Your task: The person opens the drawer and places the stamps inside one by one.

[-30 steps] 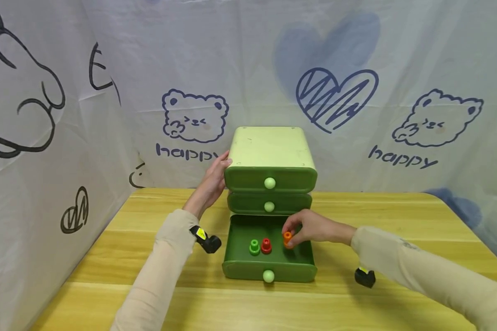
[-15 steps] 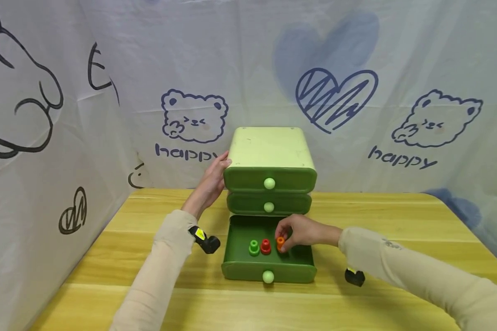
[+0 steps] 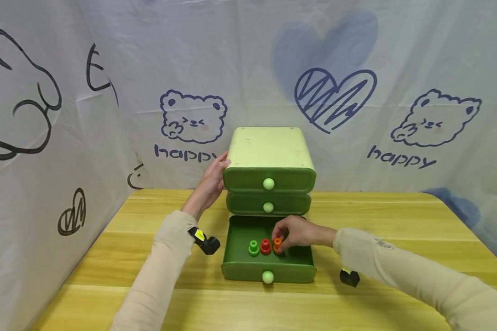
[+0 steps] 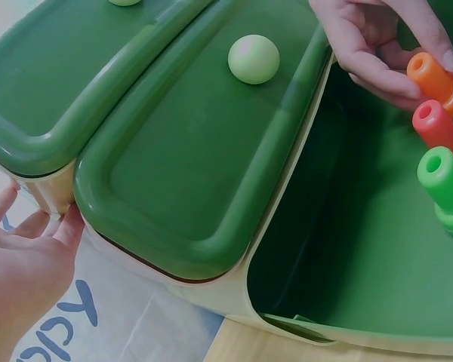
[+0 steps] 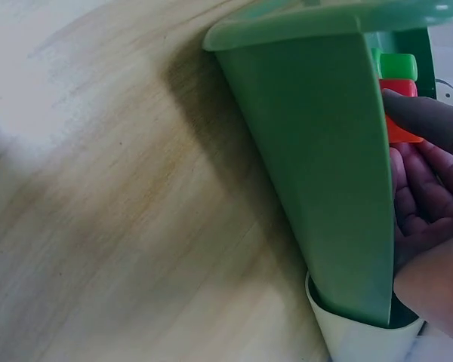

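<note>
A small cream drawer cabinet with green drawers stands on the table, its bottom drawer pulled out. Inside that drawer, a green stepped plastic peg and a red one stand upright, side by side. My right hand reaches into the drawer and pinches a matching orange peg between thumb and fingers, right beside the red one. Each peg has a hole in its top, as the left wrist view shows on the orange peg. My left hand rests its extended fingers against the cabinet's left side.
Two upper drawers, the top one and the middle one, are pushed in, each with a round pale knob. A wooden table carries the cabinet. Behind it hangs a white cloth with drawn bears and hearts.
The right hand has moved left with the orange peg, bringing it from the drawer's right part to beside the red peg. The left hand stays against the cabinet.
</note>
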The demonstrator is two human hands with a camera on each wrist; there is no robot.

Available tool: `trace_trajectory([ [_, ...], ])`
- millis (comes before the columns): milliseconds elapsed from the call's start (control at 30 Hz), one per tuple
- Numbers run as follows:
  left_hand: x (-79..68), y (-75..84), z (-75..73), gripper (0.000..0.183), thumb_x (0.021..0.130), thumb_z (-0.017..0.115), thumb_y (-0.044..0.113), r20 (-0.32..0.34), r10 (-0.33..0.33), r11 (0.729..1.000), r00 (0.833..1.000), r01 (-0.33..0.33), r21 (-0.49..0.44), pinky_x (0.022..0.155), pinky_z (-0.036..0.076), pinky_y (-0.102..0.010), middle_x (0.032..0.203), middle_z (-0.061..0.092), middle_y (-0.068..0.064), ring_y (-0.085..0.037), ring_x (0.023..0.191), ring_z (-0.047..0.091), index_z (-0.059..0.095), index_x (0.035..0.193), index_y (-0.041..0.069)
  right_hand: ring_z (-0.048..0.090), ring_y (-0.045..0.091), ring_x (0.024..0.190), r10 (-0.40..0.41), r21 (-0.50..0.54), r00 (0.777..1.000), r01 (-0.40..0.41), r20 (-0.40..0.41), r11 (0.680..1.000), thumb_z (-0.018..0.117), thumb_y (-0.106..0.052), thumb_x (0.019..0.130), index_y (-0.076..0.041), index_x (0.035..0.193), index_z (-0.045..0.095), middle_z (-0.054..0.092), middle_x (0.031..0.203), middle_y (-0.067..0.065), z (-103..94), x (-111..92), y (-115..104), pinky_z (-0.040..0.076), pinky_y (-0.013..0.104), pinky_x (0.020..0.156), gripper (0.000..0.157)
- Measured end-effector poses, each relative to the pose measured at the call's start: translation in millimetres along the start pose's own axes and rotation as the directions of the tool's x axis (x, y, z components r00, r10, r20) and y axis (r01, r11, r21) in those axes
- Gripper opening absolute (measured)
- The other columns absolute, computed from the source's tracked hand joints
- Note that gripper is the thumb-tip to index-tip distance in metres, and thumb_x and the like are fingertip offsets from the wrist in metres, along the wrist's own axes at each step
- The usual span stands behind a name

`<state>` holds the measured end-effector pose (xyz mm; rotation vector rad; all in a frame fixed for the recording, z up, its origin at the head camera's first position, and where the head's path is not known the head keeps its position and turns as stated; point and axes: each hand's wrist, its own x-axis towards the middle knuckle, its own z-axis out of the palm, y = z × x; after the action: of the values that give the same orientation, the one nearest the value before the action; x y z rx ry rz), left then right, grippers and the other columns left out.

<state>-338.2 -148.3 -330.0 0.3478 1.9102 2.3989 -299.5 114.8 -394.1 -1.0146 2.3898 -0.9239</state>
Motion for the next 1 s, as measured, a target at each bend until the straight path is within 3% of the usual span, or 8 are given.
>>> trace_trajectory([
  [700, -0.3, -1.1, -0.3, 0.073, 0.092, 0.047, 0.027, 0.004, 0.010, 1.000, 1.000, -0.010, 0.006, 0.112, 0.029, -0.036, 0.157, 0.018, -0.013, -0.030, 0.138, 0.029, 0.015, 0.155, 0.007, 0.061, 0.009, 0.078, 0.013, 0.049, 0.999, -0.011, -0.036, 0.999, 0.080, 0.002, 0.073, -0.005, 0.094, 0.071, 0.067, 0.084, -0.003, 1.8, 0.0, 0.9, 0.053, 0.024, 0.066, 0.023],
  [1000, -0.7, -0.8, 0.1, 0.072, 0.092, 0.047, 0.027, 0.008, 0.014, 1.000, 1.000, -0.014, 0.006, 0.112, 0.029, -0.035, 0.157, 0.019, -0.013, -0.029, 0.139, 0.029, 0.016, 0.155, 0.008, 0.061, 0.014, 0.085, -0.049, 0.047, 0.988, 0.057, -0.148, 0.997, 0.075, -0.007, 0.082, -0.003, 0.101, 0.070, 0.069, 0.096, 0.007, -4.6, -16.4, -14.0, 0.053, 0.029, 0.072, 0.020],
])
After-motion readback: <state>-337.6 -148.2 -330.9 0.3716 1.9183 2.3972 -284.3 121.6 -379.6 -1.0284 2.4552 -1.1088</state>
